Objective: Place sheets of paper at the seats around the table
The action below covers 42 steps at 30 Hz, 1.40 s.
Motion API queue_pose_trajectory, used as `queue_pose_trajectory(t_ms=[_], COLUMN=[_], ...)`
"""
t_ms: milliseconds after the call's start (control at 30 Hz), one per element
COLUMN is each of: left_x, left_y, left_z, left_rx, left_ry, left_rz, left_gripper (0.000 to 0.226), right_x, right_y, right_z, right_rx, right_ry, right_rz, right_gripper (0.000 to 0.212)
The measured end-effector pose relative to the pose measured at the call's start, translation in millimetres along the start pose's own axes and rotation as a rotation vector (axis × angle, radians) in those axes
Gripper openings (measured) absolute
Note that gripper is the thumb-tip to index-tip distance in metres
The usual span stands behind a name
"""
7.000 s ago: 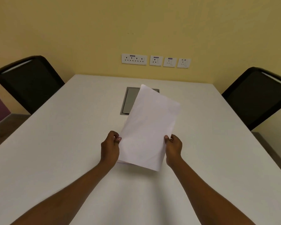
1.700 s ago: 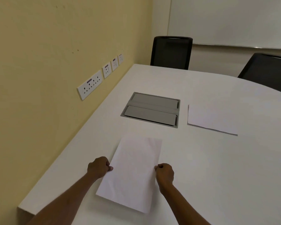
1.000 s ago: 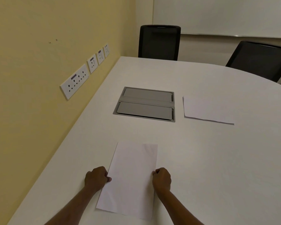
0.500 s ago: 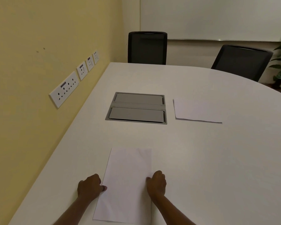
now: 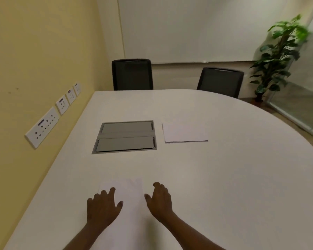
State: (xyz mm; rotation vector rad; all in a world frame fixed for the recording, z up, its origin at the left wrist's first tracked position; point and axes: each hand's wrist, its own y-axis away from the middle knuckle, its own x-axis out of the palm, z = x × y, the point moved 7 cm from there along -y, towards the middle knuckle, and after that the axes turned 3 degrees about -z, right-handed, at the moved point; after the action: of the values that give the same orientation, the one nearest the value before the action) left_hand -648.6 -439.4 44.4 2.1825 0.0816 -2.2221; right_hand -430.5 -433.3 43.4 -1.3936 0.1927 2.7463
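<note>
Head view, looking forward and down over a white bench (image 5: 215,177) that runs along a yellow wall on the left. A sheet of paper (image 5: 128,192) lies flat at the near edge of the bench, directly in front of the person, its long side pointing away; its outline is faint against the white surface. The left hand (image 5: 102,207) is open with fingers spread, palm down, over the left edge of that sheet; whether it presses the paper or sits just above it cannot be told. The right hand (image 5: 160,200) is likewise open, fingers loosely extended, at the sheet's right edge. Neither hand grips anything.

A second sheet (image 5: 184,132) lies flat further out, just right of a grey recessed cable hatch (image 5: 126,137) set into the bench top; sheet and hatch are close but apart. Two black mesh-backed chairs stand at the far end: one (image 5: 132,74) near the wall corner, the other (image 5: 220,82) to its right. White socket plates (image 5: 42,127) are fixed in a row on the yellow wall. A whiteboard (image 5: 197,27) covers the far wall, and a potted plant (image 5: 276,56) stands in the far right corner, somewhat blurred.
</note>
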Motion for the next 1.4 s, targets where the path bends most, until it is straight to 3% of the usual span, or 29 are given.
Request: queue_pose_trajectory(t_ms=[167, 333, 500, 533, 600, 633, 800, 1033, 1133, 1267, 1400], left_x=[-64.7, -106.5, -139.9, -138.6, -149.3, -151.0, -159.3, -163.8, -173.0, -191.0, -197.5], left_y=[7.2, 28.1, 70.3, 69.9, 99.1, 99.1, 166.6, 217.3, 234.7, 237.5, 217.4], left_z=[-98.7, -187.1, -314.4, -310.4, -387.4, -385.6, -516.5, -633.9, -686.2, -749.4, -805.9], left_rx=[0.180, 0.261, 0.359, 0.344, 0.422, 0.402, 0.287, 0.188, 0.229, 0.276, 0.243], left_ry=[0.064, 0.195, 0.310, 0.319, 0.339, 0.360, 0.594, 0.841, 0.892, 0.965, 1.030], left_rz=[-0.150, -0.159, -0.183, -0.160, -0.186, -0.173, -0.150, 0.014, 0.068, 0.068, 0.036], left_gripper=[0.063, 0.062, 0.063, 0.063, 0.059, 0.055, 0.026, 0.026, 0.026, 0.036, 0.024], right_x=[-69.7, -152.1, -258.4, -262.5, -312.3, -319.5, -415.1, -509.5, -551.9, -600.8, -646.6], right_y=[14.8, 39.2, 84.2, 86.5, 116.2, 117.7, 176.4, 219.6, 231.2, 235.0, 216.6], right_z=[-5.5, -35.7, -133.0, -125.7, -189.3, -183.8, -298.6, -380.6, -420.8, -472.5, -516.9], right_rx=[-0.073, -0.086, 0.011, 0.000, 0.055, 0.052, 0.134, 0.167, 0.182, 0.210, 0.183], right_ry=[-0.091, -0.130, -0.167, -0.172, -0.181, -0.193, -0.197, -0.157, -0.149, -0.205, -0.223], right_rz=[-0.064, -0.125, -0.214, -0.205, -0.238, -0.241, -0.263, -0.310, -0.371, -0.459, -0.484], right_gripper=[0.054, 0.055, 0.056, 0.056, 0.054, 0.052, 0.043, 0.037, 0.034, 0.030, 0.026])
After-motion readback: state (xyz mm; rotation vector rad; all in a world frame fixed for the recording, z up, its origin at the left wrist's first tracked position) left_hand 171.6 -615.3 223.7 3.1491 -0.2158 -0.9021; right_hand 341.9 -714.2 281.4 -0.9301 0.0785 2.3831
